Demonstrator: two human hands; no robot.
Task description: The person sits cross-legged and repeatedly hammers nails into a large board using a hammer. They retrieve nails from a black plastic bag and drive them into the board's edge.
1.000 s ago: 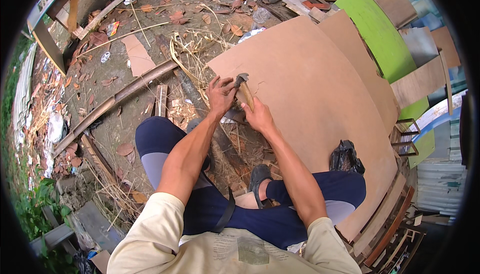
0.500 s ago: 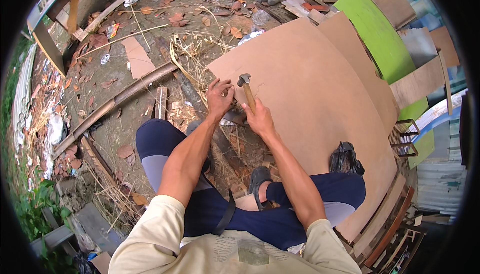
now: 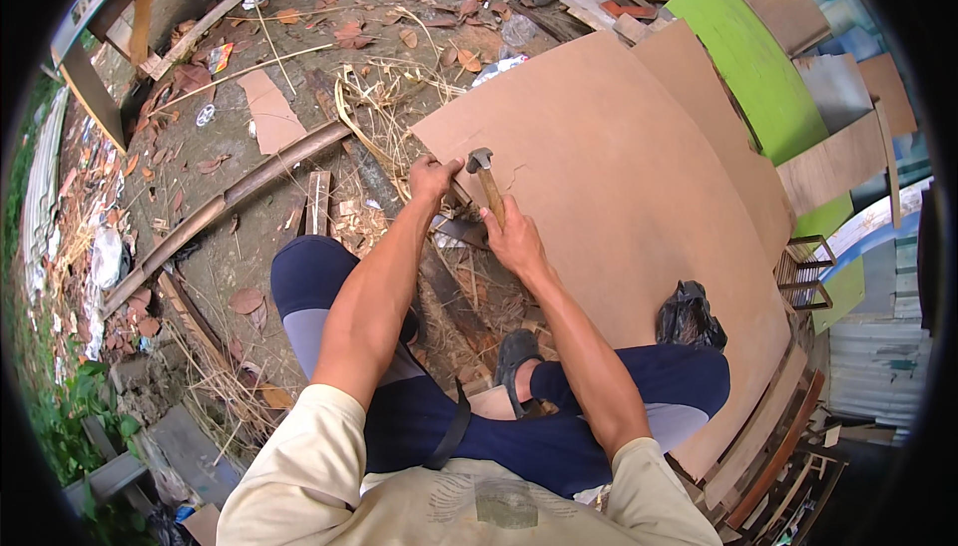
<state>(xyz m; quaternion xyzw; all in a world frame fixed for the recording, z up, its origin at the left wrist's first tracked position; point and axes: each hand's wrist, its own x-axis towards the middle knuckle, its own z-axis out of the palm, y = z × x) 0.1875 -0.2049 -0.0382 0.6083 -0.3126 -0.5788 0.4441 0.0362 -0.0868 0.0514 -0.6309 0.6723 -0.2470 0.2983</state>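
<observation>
My right hand (image 3: 516, 239) is wrapped round the wooden handle of a claw hammer (image 3: 490, 187). The hammer's metal head is up, over the left edge of a large brown plywood sheet (image 3: 609, 157). Right beside the head is my left hand (image 3: 433, 179), closed at the sheet's edge with its fingers curled in. Whatever it pinches is hidden or too small to make out. Under the left edge of the sheet, between my hands, pieces of wood show in part.
A black plastic bag (image 3: 689, 316) lies on the sheet by my right knee. Long wooden beams (image 3: 230, 202), straw and dry leaves litter the ground to the left. Beyond the sheet lean a green panel (image 3: 753, 72) and other boards. A small wooden rack (image 3: 804, 273) stands at the right.
My left hand has shifted slightly left and turned, its fingers now nearer the hammer head. The hammer and my right hand have moved slightly to the left.
</observation>
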